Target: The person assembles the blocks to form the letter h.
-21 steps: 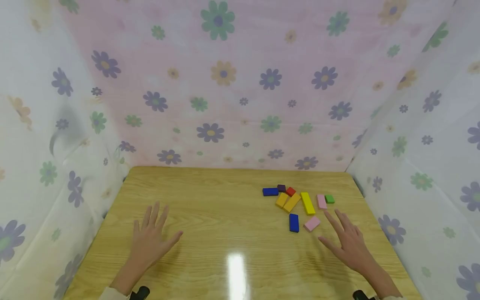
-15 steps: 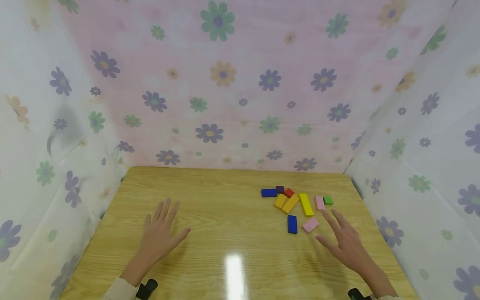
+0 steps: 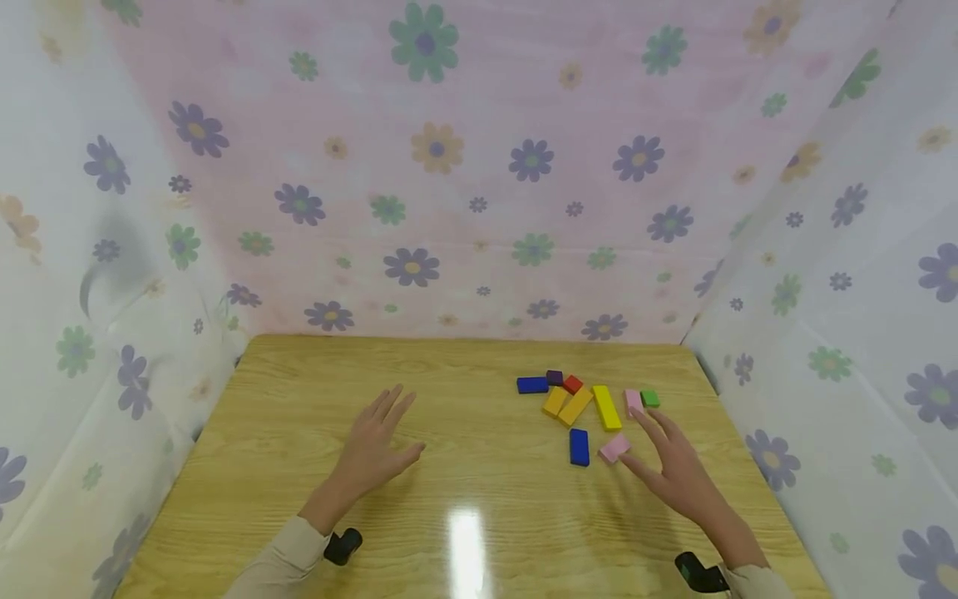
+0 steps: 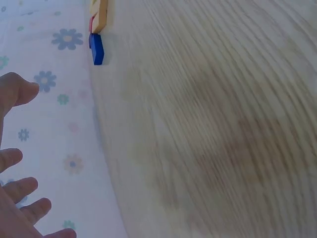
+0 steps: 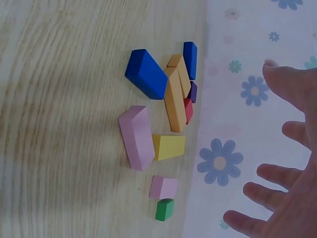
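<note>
My right hand (image 3: 677, 470), fingers spread, hovers beside the near pink block (image 3: 615, 448) and holds nothing. Its fingertips overlap the edge of the far pink block (image 3: 633, 402) in the head view; whether they touch I cannot tell. A green block (image 3: 650, 398) adjoins that one. To the left lie a long yellow block (image 3: 607, 407), two orange blocks (image 3: 575, 406), a red block (image 3: 572, 384), a dark purple block (image 3: 555, 378) and two blue blocks (image 3: 580, 448). Left of the blocks, my left hand (image 3: 368, 453) is held over bare wood with fingers extended, nothing in it.
The wooden table (image 3: 299, 374) carries the blocks on its right half. Flower-print cloth (image 3: 479, 225) rises behind it and on both sides. A bright glare strip lies at the table's front middle. Each wrist wears a black camera (image 3: 343, 547).
My left hand has moved right, toward the middle of the table. The right hand has shifted slightly left, closer to the pink blocks. The blocks lie as before; the head view shifted a little.
</note>
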### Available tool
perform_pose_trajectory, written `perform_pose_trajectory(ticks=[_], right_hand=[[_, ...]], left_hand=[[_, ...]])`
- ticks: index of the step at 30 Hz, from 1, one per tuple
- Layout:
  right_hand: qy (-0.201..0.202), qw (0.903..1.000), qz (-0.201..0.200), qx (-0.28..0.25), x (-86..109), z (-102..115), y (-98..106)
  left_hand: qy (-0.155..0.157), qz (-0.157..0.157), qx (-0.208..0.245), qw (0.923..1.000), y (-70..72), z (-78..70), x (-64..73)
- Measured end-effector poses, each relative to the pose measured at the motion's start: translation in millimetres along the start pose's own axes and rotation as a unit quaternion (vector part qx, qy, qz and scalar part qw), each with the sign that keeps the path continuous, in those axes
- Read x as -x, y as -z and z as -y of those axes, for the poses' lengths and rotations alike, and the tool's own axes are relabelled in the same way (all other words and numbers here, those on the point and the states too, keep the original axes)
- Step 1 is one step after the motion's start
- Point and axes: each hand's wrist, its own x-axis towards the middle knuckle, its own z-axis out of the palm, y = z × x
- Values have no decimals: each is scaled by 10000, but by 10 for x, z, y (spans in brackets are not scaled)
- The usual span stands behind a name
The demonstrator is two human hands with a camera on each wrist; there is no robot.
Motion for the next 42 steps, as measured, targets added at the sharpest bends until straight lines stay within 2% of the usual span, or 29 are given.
perform_pose_trajectory(ticks=[6, 11, 17, 34, 42], right_hand=[[79, 9998, 105, -114, -123, -34, -21], [67, 9997, 219, -96, -220, -98, -37], [-58, 9990, 445, -30, -318, -148, -19], [48, 9981, 575, -197, -560, -304, -22], [-131, 9969, 739, -247, -689, -390, -70]], left_hand=[[-274, 120, 317, 9990, -154, -92, -183], [-394, 391, 494, 9972, -267, -164, -334], [-505, 636, 545, 9952, -378, -273, -486], [-929, 871, 555, 9903, -737, -608, -836], [-850, 1161, 581, 9879, -943, -763, -982]])
